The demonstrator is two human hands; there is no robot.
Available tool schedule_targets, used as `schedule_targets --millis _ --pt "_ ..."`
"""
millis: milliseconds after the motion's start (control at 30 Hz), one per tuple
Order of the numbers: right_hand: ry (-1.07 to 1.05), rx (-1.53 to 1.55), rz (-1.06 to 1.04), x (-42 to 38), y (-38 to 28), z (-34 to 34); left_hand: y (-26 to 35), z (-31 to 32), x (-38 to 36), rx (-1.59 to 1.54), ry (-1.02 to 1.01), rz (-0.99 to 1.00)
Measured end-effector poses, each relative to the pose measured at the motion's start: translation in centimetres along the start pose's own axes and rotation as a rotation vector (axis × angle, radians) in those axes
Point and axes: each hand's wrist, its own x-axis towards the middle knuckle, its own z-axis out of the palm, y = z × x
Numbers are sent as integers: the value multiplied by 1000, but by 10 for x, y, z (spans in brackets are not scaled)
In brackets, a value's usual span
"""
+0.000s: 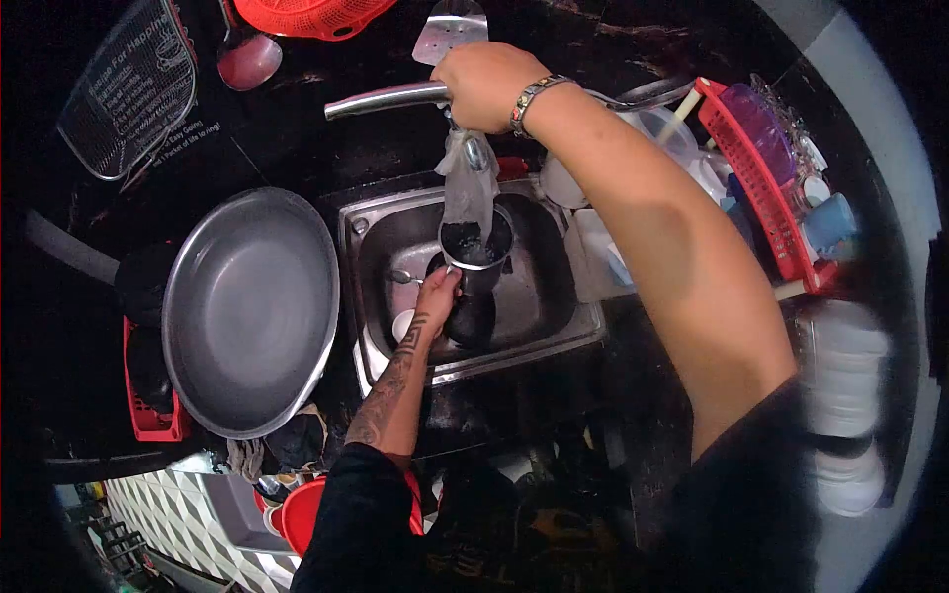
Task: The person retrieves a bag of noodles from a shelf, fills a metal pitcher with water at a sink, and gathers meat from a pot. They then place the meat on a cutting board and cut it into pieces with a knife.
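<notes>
My left hand (437, 296) is closed on the handle of a dark metal mug (486, 259), held over the sink (539, 282). Liquid glints inside the mug. Above it, my right hand (486, 84) wraps around one end of a metal tap (386, 100), whose cylindrical part sticks out to the left. From the tap's lower part hangs a wet whitish cloth or bag (469, 193), its bottom end reaching the mug's mouth. A spoon (403, 277) and a small white cup (403, 323) lie in the sink.
A large grey pan (252, 311) leans left of the sink. At the right stand a red dish rack (756, 188) and stacked white containers (845, 371). A ladle (247, 61), a wire basket (133, 89), a red colander (316, 12) and a slotted turner (452, 35) hang behind.
</notes>
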Motion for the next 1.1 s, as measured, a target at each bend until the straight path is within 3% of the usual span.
schedule_targets --millis 267,333,533,1100 --pt "39 15 -20 1 -1 0 6 2 -2 -16 -25 -59" --pt "-111 -41 55 -1 -6 -9 5 1 0 12 -31 -40" --pt "-136 -58 75 0 -7 -11 9 0 -2 -3 -37 -24" --pt "-110 -18 96 -3 -7 -9 2 -4 3 113 -33 -23"
